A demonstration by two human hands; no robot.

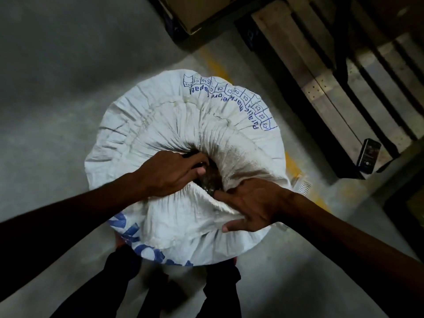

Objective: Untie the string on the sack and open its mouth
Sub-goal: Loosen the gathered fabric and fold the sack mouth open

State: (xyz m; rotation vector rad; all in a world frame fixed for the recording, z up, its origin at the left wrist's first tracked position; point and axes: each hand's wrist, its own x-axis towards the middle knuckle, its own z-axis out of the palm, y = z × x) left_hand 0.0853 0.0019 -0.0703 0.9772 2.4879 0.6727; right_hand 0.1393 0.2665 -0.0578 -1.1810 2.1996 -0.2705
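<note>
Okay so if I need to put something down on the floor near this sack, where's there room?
Bare floor lies wide open on the sack's left. Its right is crowded: a wooden pallet with a small dark device on it. A cardboard box sits beyond the sack. Both hands, left and right, fill its mouth.

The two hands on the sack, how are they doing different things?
The left hand curls its fingers down into the sack's dark opening; the right hand pinches a fold of cloth at the near edge. Left reaches farther forward; right sits nearer. Both touch the sack's mouth.
</note>
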